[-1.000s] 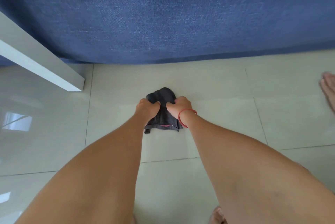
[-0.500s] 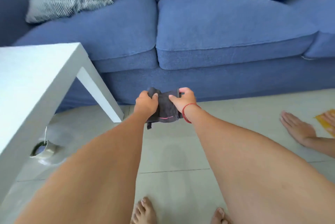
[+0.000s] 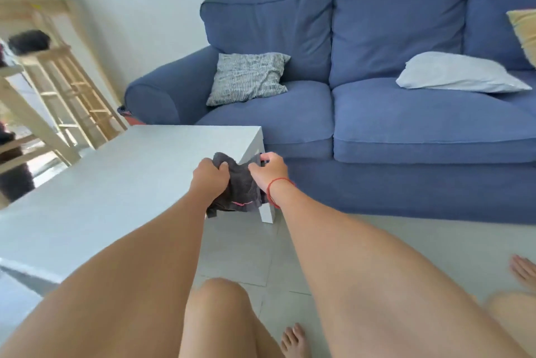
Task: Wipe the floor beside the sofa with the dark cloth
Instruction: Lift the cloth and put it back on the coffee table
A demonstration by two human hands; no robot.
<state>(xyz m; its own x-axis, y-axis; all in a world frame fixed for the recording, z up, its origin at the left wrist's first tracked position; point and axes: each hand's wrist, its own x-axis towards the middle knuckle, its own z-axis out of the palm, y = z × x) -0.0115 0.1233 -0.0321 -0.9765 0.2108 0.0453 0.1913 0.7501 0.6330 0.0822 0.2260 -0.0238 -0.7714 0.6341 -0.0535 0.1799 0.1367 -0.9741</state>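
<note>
The dark grey cloth (image 3: pixel 240 187), with a thin pink stitch near its lower edge, hangs in the air between both hands. My left hand (image 3: pixel 209 177) grips its left side. My right hand (image 3: pixel 269 171), with a red string on the wrist, grips its right side. The cloth is held up in front of the near corner of the white table (image 3: pixel 116 183), well above the pale tiled floor (image 3: pixel 243 256). The blue sofa (image 3: pixel 391 125) stands just behind and to the right.
A striped grey cushion (image 3: pixel 246 77), a white pillow (image 3: pixel 458 73) and a yellow cushion (image 3: pixel 525 29) lie on the sofa. Wooden shelving (image 3: pixel 58 87) stands at the far left. My knee (image 3: pixel 220 314) and bare foot (image 3: pixel 294 340) are below; another person's foot (image 3: pixel 523 270) is at right.
The cloth was pressed on the floor by the sofa base; both hands have lifted it off the floor and up to table height as my view rose.
</note>
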